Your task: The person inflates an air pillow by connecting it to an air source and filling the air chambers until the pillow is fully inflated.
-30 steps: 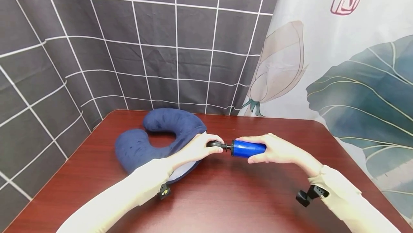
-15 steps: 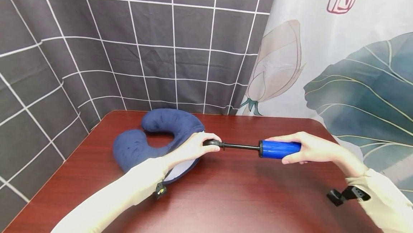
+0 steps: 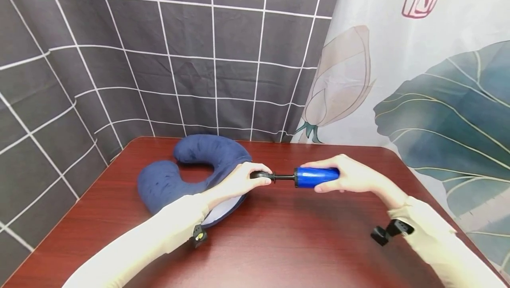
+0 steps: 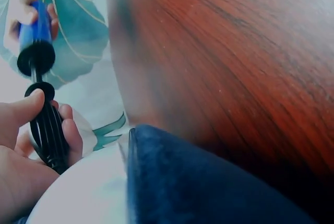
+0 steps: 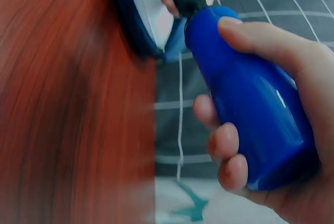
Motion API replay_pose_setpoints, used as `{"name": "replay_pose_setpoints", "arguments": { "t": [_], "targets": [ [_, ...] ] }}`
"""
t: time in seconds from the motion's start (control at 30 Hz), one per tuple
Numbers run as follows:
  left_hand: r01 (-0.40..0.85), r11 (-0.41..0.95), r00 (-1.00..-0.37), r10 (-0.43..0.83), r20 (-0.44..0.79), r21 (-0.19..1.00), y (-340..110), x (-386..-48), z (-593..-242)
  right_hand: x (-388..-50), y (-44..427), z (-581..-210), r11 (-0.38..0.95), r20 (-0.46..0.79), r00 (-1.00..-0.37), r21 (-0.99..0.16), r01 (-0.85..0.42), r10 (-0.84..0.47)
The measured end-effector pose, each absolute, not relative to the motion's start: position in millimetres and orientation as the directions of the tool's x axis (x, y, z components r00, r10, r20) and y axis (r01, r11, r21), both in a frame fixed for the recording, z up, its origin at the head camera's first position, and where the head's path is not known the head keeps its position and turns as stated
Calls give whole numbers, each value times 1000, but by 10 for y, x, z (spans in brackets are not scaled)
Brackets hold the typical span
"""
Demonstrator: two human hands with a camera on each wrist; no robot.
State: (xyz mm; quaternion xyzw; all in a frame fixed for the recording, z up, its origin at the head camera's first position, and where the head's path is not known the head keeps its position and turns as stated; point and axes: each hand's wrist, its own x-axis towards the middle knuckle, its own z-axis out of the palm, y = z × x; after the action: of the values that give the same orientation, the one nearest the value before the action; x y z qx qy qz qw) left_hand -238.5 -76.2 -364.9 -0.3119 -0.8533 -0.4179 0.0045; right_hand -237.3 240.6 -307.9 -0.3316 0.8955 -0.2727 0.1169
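A small hand pump lies sideways in the air between both hands. My left hand (image 3: pixel 239 181) grips its black handle (image 4: pixel 48 135), thumb near the round collar. My right hand (image 3: pixel 352 175) wraps round the blue barrel (image 3: pixel 316 177), as the right wrist view also shows with the barrel (image 5: pixel 255 104) in the palm. A short length of black rod (image 3: pixel 284 177) shows between handle and barrel. Under and beside my left hand rests the dark blue U-shaped neck pillow (image 3: pixel 159 181), its pale inner part (image 3: pixel 224 208) exposed near the wrist.
The reddish-brown table (image 3: pixel 271 243) carries the pillow on its left half. Behind it hangs a dark grey curtain (image 3: pixel 191 75) with white grid lines; at right is a pale curtain (image 3: pixel 350 124) with leaf and flower prints.
My right hand moved right with the barrel, drawing out the rod, then came back left, so less rod shows than half a second ago. My left hand has stayed nearly still.
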Motion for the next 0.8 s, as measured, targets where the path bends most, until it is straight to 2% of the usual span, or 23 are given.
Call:
{"name": "replay_pose_setpoints", "arguments": {
  "t": [0.2,0.33,0.57,0.8],
  "targets": [
    [523,461,-810,531,250,716,-755,-2390,-3648,-2486,2030,-3120,622,30,-705,-445,-644,-709],
    [525,458,-810,528,255,717,-754,-2399,-3660,-2483,1981,-3110,629,59,-703,-398,-668,-709],
    [563,473,-795,533,289,677,-735,-2377,-3660,-2420,2095,-3183,639,55,-723,-423,-642,-689],
    [573,488,-795,526,302,658,-775,-2383,-3653,-2367,2434,-3075,632,87,-708,-384,-673,-701]
  ]
}}
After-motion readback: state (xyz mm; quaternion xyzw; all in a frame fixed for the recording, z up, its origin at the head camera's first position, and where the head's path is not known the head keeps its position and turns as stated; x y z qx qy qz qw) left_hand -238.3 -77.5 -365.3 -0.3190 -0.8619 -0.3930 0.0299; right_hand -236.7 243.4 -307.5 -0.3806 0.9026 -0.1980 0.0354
